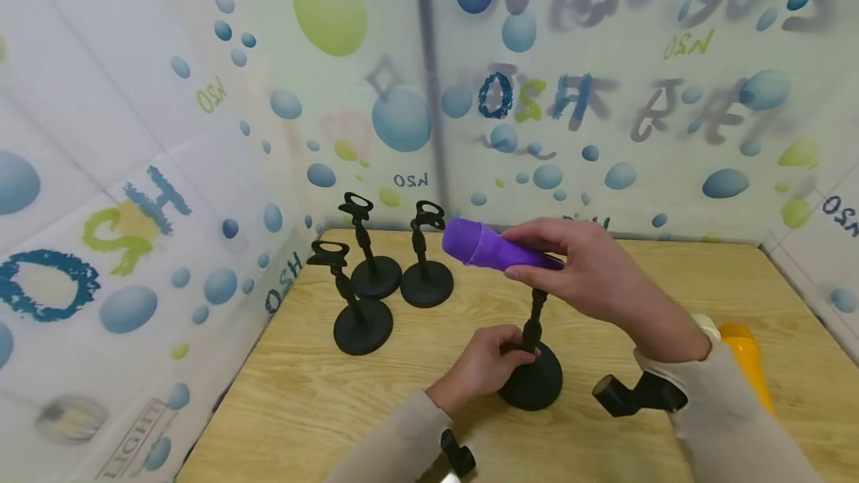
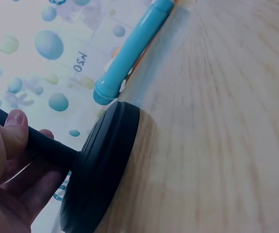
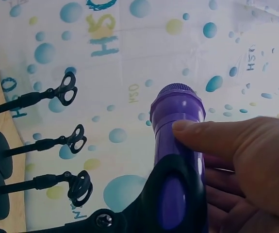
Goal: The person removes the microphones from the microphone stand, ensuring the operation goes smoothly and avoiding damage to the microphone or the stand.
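Note:
In the head view my right hand (image 1: 590,263) grips a purple microphone (image 1: 486,246), held nearly level with its head towards the left. It is at the top of a black desk microphone stand (image 1: 533,386). The right wrist view shows the stand's black clip (image 3: 192,179) against the microphone body, purple showing through its opening. How deeply the microphone sits in the clip I cannot tell. My left hand (image 1: 486,360) holds the stand's stem (image 2: 52,149) low down, just above the round base, which rests on the table.
Three more black microphone stands (image 1: 362,326) with bare clips are grouped at the table's back left. An orange microphone (image 1: 745,356) and a whitish object (image 1: 706,325) lie at the right, partly behind my right forearm. A light-blue microphone (image 2: 134,48) appears in the left wrist view.

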A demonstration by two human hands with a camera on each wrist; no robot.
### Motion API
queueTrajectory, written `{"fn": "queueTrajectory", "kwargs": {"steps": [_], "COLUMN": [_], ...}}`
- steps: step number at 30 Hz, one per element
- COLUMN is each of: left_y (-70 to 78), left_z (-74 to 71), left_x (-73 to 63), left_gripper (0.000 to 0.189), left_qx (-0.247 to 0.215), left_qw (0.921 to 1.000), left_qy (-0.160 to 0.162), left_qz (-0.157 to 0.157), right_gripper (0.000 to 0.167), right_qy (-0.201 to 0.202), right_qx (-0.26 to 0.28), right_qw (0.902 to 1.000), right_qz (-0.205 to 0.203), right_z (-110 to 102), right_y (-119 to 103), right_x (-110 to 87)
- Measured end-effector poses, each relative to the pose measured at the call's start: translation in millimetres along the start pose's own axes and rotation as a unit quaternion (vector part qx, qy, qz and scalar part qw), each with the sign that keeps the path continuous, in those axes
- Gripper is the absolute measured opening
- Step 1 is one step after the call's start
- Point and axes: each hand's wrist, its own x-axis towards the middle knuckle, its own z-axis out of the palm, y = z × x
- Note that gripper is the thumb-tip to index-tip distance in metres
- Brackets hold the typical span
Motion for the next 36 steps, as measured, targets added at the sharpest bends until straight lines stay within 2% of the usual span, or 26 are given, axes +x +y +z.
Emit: {"fn": "queueTrajectory", "kwargs": {"steps": [8, 18, 36], "left_y": [-1.6, 0.0, 1.1], "left_z": [2.4, -1.6, -7.2], "left_x": [3.4, 4.8, 9.1], "left_gripper": [0.005, 0.006, 0.008], "left_qx": [0.0, 0.03, 0.03], "left_qw": [0.9999, 0.9993, 0.9979], "left_qy": [-0.005, -0.023, -0.055], "left_qz": [-0.011, -0.005, -0.015], "right_gripper": [0.034, 0.034, 0.034], "right_qy": [-0.002, 0.002, -0.003], "right_qx": [-0.01, 0.005, 0.01], "right_qw": [0.9999, 1.0, 0.9998], "right_qz": [0.012, 0.007, 0.019], "right_z": [-1.6, 0.5, 2.3], "right_y": [-1.9, -0.9, -2.0], "right_x": [0.7, 2.5, 7.7]}}
